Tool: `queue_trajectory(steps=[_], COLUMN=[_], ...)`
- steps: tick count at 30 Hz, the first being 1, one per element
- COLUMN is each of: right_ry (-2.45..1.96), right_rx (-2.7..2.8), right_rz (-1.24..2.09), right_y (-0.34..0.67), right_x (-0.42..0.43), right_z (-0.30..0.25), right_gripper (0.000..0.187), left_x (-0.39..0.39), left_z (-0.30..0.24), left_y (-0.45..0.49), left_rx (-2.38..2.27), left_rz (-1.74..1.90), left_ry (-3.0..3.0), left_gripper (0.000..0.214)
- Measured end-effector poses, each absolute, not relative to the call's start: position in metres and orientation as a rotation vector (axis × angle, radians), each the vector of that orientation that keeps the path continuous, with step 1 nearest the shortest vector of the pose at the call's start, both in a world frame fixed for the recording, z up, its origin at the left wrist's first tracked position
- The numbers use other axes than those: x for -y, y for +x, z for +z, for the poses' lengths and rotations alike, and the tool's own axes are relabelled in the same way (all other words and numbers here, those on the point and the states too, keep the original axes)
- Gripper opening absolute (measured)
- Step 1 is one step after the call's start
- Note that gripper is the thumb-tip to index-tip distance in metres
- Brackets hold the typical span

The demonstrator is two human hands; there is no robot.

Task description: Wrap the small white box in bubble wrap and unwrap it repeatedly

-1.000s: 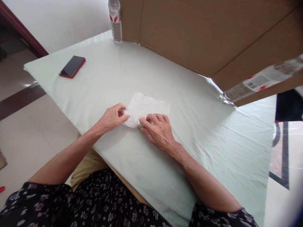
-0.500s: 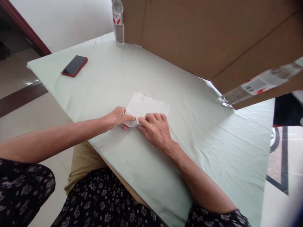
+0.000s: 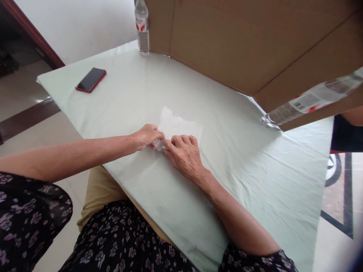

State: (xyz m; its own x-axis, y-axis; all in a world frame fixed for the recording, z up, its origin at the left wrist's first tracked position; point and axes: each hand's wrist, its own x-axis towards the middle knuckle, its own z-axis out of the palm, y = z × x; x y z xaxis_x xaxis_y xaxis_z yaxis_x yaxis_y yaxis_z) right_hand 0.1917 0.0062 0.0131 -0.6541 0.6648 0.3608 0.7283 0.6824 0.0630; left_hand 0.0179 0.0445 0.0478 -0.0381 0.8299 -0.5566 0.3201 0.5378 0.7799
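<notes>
A flat white packet (image 3: pixel 180 126) with a crumpled, shiny, see-through near edge lies on the cloth-covered table; it looks like thin plastic, and its contents cannot be made out. My left hand (image 3: pixel 149 136) is closed on the packet's near left corner, thumb on top and fingers bunching the plastic. Against the near edge rests my right hand (image 3: pixel 185 155), its fingers curled over the packet and its thumb and forefinger pinching close to the left thumb. The fingertips of both hands almost meet, and they hide part of the near edge.
A black phone in a red case (image 3: pixel 91 80) lies at the far left. Brown cardboard (image 3: pixel 215 41) stands along the back, with one upright water bottle (image 3: pixel 142 28) and another bottle (image 3: pixel 309 100) at its right. Part of another person's arm (image 3: pixel 354 116) shows at the right edge.
My left hand has bunched up the packet's left corner and shifted slightly up and right. The packet's left side is more crumpled. My right hand has barely moved.
</notes>
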Motion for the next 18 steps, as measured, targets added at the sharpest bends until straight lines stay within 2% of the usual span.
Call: queue_trajectory(steps=[7, 12, 18], right_ry=[-1.104, -1.093, -1.063], right_rx=[2.611, 2.594, 2.524], right_rz=[-0.256, -0.126, 0.130], right_y=[0.192, 0.196, 0.207], right_x=[-0.004, -0.001, -0.003], right_z=[0.018, 0.027, 0.035], right_gripper=[0.016, 0.024, 0.013], left_x=[-0.043, -0.035, -0.024], left_z=[0.049, 0.057, 0.058], left_y=[0.016, 0.012, 0.012], left_rx=[-1.390, -1.292, -1.255], left_rz=[0.676, 0.706, 0.666], left_ry=[0.824, 0.814, 1.157], left_gripper=[0.013, 0.006, 0.032])
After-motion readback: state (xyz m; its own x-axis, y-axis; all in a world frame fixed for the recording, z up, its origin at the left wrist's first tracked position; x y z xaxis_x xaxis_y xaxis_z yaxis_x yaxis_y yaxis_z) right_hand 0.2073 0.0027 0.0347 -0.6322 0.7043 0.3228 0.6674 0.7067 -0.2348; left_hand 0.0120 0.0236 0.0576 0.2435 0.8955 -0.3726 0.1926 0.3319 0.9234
